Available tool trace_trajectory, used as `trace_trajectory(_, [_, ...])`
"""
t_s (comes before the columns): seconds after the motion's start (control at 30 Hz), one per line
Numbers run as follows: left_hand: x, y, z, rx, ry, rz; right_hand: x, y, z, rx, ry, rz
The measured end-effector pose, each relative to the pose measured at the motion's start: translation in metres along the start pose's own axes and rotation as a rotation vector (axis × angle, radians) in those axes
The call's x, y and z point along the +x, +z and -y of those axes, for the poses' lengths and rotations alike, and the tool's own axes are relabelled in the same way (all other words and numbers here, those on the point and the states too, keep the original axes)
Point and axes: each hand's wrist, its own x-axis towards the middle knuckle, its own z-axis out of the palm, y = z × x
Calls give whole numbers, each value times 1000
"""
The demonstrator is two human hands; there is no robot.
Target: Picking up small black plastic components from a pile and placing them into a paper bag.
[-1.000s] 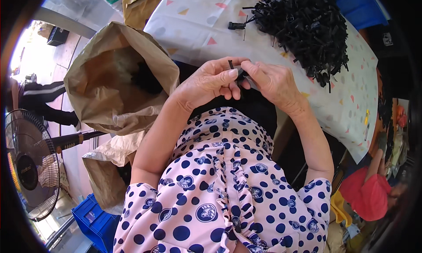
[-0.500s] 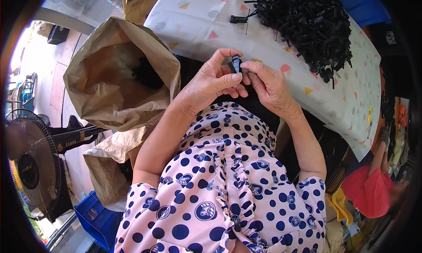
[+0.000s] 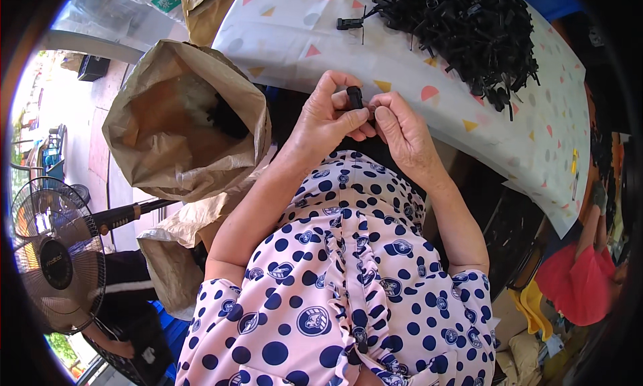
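Note:
Between the thumb and fingers of my left hand [image 3: 323, 116] is a small black plastic part [image 3: 355, 96], held up in front of my body by the table edge. Close against it, my right hand [image 3: 406, 133] pinches thumb to forefinger. What the right fingertips grip is too small to make out. A big heap of similar black parts [image 3: 462, 34] with thin strands lies on the patterned tablecloth [image 3: 268, 41]. One single black part [image 3: 349, 24] lies left of the heap.
On my left an open brown paper sack [image 3: 151, 151] has black pieces inside. Beyond it stands a fan [image 3: 57, 255]. A person's arm [image 3: 110, 342] reaches beside a black crate [image 3: 144, 346] at lower left. Another person in red [image 3: 579, 285] is at the right.
The black part has turned in my left fingers, and my right hand has drawn slightly down. At lower left a person's arm and a black crate have come into view. The whole view has shifted a little.

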Motion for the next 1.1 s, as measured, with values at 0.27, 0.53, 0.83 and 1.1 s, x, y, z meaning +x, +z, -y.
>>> trace_trajectory(0.27, [1, 14, 2, 453, 142, -77, 0, 9, -4, 177, 138, -31])
trace_trajectory(0.53, [2, 11, 4, 631, 142, -90, 1, 14, -5, 127, 166, -39])
trace_trajectory(0.83, [7, 7, 5, 915, 343, -188, 13, 20, -11, -63, 139, -99])
trace_trajectory(1.1, [6, -2, -11, -206, 106, -6, 13, 4, -9, 169, 85, -201])
